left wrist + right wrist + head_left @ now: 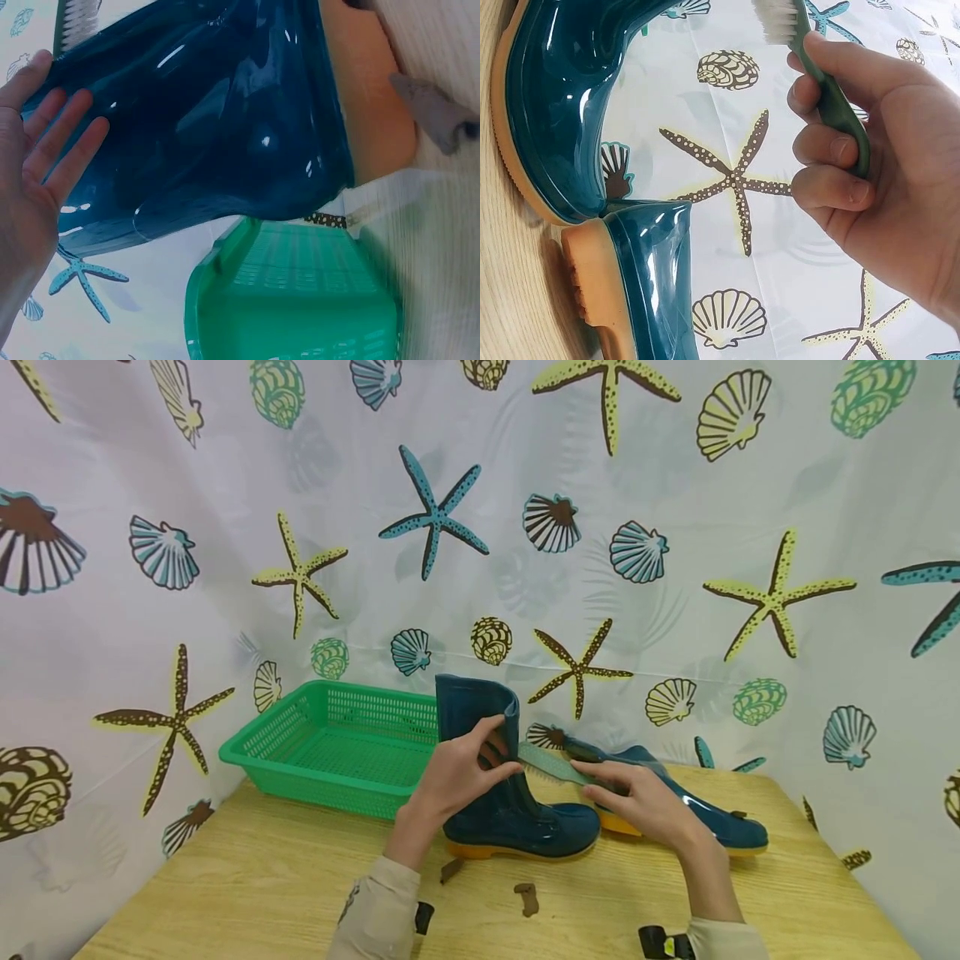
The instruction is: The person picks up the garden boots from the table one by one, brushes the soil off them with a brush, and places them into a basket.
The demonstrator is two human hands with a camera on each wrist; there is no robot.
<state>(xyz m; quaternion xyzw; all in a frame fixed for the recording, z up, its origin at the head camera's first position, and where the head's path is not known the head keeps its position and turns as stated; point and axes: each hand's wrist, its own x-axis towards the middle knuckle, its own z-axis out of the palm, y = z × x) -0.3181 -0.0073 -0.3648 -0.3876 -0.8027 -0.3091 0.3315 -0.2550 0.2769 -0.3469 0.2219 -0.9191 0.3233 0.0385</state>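
A person steadies an upright blue rubber boot (501, 793) on the wooden bench (247, 893), the left hand (457, 772) wrapped around the back of its shaft with the thumb hooked over the top edge, while the right hand (648, 802) clasps the handle of a green scrubbing brush (551, 764), its bristles at the boot's upper front. The second boot (697, 814) lies on its side just behind, and a green plastic basket (330, 747) sits to the left. Brown clumps (527, 897) dot the bench nearby. The scrubbing appears under way; the next stroke likely calls for firm bracing and pressure down the shaft.
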